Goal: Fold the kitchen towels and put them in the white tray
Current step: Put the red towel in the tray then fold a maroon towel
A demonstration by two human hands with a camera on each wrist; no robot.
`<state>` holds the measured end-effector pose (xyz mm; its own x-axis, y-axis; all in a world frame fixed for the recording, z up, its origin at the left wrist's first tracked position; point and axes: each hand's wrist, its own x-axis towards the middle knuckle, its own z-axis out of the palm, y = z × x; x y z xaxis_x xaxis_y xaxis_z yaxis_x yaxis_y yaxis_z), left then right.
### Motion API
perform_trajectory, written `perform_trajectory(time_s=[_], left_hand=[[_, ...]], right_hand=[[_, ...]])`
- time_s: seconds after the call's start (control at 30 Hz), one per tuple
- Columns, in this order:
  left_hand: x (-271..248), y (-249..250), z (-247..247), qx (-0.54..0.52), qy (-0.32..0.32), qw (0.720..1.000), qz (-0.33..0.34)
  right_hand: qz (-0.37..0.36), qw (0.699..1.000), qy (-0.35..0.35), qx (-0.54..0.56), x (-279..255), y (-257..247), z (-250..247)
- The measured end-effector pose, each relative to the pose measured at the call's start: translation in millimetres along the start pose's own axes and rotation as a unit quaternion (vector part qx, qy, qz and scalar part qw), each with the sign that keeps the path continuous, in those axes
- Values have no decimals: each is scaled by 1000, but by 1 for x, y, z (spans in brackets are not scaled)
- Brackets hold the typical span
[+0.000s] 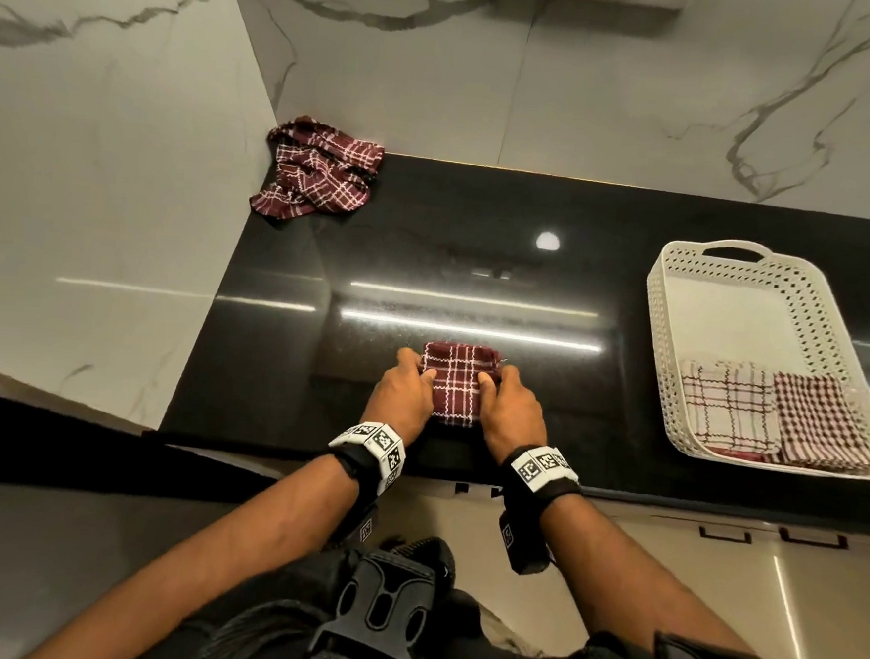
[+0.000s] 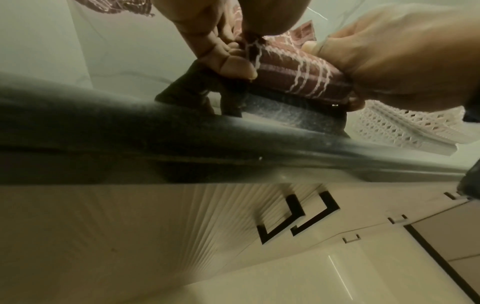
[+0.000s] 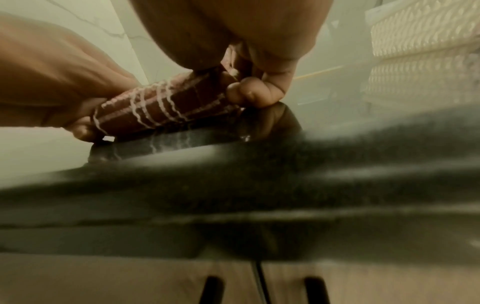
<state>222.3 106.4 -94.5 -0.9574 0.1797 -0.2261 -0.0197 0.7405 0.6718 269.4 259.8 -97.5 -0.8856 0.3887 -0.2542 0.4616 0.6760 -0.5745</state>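
A folded maroon towel with white checks (image 1: 456, 385) (image 2: 298, 72) (image 3: 161, 107) sits near the front edge of the black counter (image 1: 479, 260), held between both hands. My left hand (image 1: 408, 394) (image 2: 226, 55) grips its left side, thumb on top and fingers curled under. My right hand (image 1: 507, 406) (image 3: 257, 86) grips its right side the same way. The white perforated tray (image 1: 726, 262) (image 2: 405, 131) stands at the right with two folded towels in its near end: a pale checked one (image 1: 726, 406) and a maroon gingham one (image 1: 823, 423). A crumpled maroon checked towel (image 1: 318, 172) lies at the back left corner.
Marble walls (image 1: 98, 177) close the counter at the left and the back. The tray's far half shows bare floor. Cabinet fronts with black handles (image 2: 298, 218) run below the counter edge. A black harness buckle (image 1: 382, 614) sits on my chest.
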Motion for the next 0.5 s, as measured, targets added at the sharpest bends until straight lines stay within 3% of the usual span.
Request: perform_trajectory(time_s=[0.13,0.2,0.27,0.37,0.5], left_hand=[[-1,2,-1,24,46,998,27],[-7,-2,1,92,90,985,111],[-9,-10,3,158,106,960,205],[0,-23,5,233,6,932,278],[21,-26,2,294,-111,909,273]], right_hand=[[22,999,31,-3,3,-7,-2],[-39,994,99,-35,-7,-6,-1],[-113,981,101,-122,-17,-7,2],[-160,968,-22,-194,-21,-9,9],[-140,962,-105,-211,-9,3,11]])
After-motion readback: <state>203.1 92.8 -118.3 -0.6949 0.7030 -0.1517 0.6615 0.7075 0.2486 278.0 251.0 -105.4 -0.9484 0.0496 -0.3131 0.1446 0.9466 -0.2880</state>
